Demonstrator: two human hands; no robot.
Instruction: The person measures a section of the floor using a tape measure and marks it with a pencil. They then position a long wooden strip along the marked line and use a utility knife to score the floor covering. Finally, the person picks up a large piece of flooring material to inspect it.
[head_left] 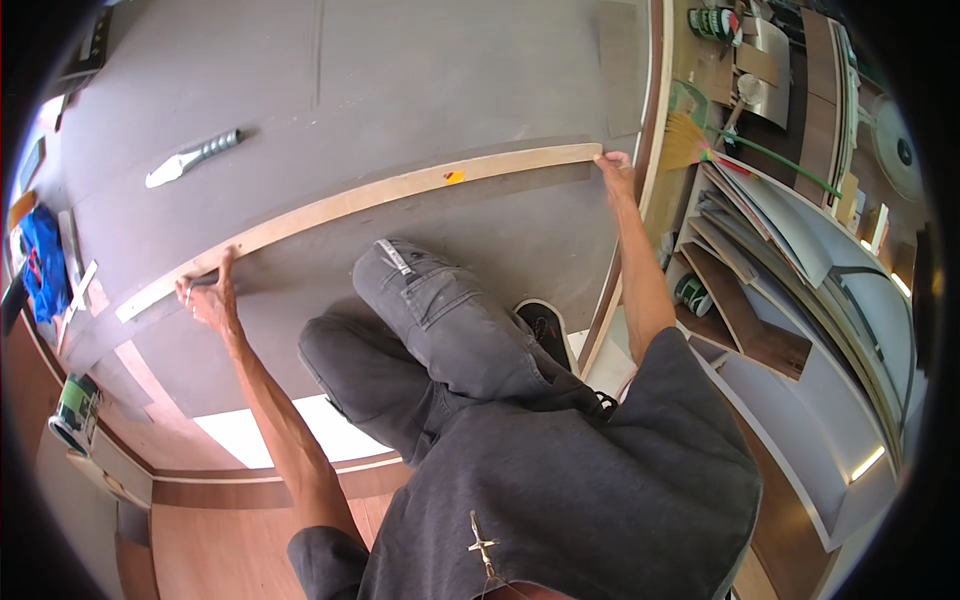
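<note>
A long, thin wooden strip (400, 190) with a small yellow-orange mark lies across the grey board (450, 80), ahead of my folded legs. My right hand (617, 175) pinches the strip's right end between thumb and fingers. Near its left end, the fingertips of my left hand (212, 298) touch the strip's near edge. A small dark object (206, 279) sits in the left fingers, mostly covered, so its kind is unclear. Beyond the strip, at the left, lies a grey-handled hand tool (195, 158) with a pale flat end.
At the left edge are a blue cloth-like bundle (42, 250) and a green-and-white can (75, 410). A straw broom (685, 142) lies past the board's right rim. Stacked sheets (790, 260) and an open cabinet (745, 300) stand at the right.
</note>
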